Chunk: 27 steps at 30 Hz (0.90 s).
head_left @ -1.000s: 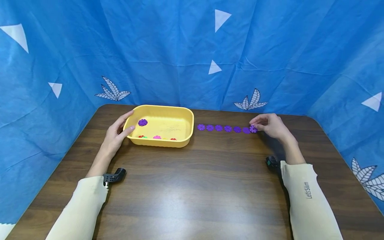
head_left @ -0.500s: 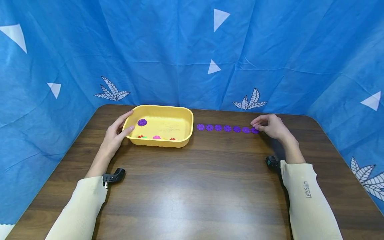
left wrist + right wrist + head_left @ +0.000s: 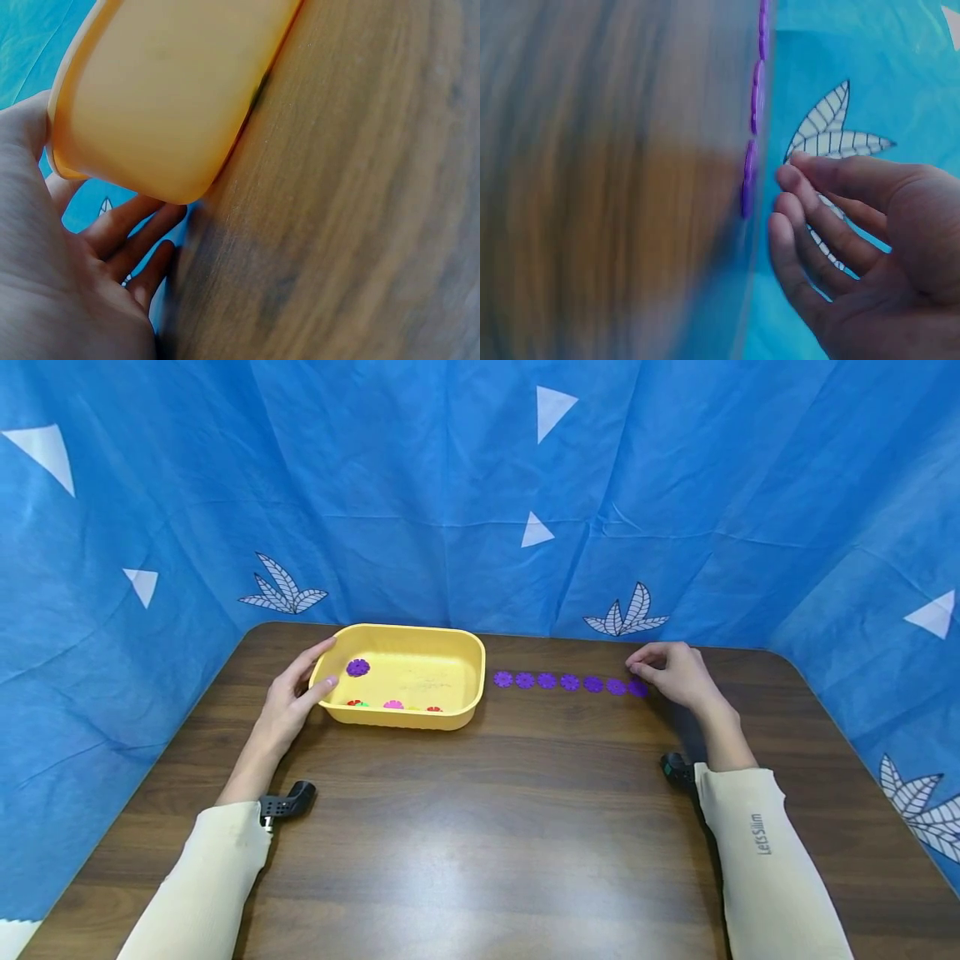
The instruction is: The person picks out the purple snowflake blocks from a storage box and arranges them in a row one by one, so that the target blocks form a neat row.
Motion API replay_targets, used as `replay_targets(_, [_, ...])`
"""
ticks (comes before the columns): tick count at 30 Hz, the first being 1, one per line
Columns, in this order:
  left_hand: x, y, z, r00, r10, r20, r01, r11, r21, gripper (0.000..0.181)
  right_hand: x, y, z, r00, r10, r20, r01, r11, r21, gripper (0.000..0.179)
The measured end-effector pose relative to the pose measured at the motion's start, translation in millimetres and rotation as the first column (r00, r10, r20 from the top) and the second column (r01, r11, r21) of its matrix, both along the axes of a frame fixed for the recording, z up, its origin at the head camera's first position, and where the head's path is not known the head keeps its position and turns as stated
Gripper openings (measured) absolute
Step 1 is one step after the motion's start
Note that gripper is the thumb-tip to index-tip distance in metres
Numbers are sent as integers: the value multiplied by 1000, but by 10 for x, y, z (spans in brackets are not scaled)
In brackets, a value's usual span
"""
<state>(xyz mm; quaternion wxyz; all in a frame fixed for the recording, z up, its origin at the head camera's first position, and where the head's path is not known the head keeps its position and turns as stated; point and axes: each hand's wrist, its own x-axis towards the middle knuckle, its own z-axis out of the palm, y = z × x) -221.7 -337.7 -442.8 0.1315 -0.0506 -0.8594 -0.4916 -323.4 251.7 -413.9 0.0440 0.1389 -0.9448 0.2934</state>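
Observation:
My left hand point(image 3: 288, 693) holds the left end of a yellow plastic tub point(image 3: 401, 718), thumb over the rim; in the left wrist view the fingers point(image 3: 135, 232) reach beneath its corner. Inside the tub lie purple snowflake discs point(image 3: 357, 668), a pink disc point(image 3: 393, 704) and bits of red and green along the near wall. To the tub's right, several purple snowflake discs point(image 3: 570, 682) lie flat in a row. My right hand point(image 3: 675, 675) hovers at the row's right end, over the last disc point(image 3: 638, 688). In the right wrist view its loosely bent fingers point(image 3: 832, 232) hold nothing, apart from that disc.
Dark wood-grain table point(image 3: 480, 827) runs under both forearms. A blue cloth point(image 3: 450, 485) with white triangles and leaf prints hangs close behind the table's back edge and along both sides. A black camera sits on each wrist.
The purple disc pinched by my right hand was laid flat at the row's right end. That hand has let go and lifted slightly. The left hand stays on the tub.

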Motion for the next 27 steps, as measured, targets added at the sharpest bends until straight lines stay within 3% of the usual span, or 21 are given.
replay_targets(6, [-15,-4,9,1000,0,-11,0,1000,0,58,-43,-215,7,995,-26,-94,21,998,-54,18])
replay_targets(12, [-5,2,6,1000,-5,-10,5,1000,-1,58,-119,-529,6,993,-22,-117,10,995,-100,15])
replay_targets(27, [-4,-8,-8,999,-20,-36,21,1000,13,57,-168,-1428,159,981,53,-186,-97,967,-237,15])
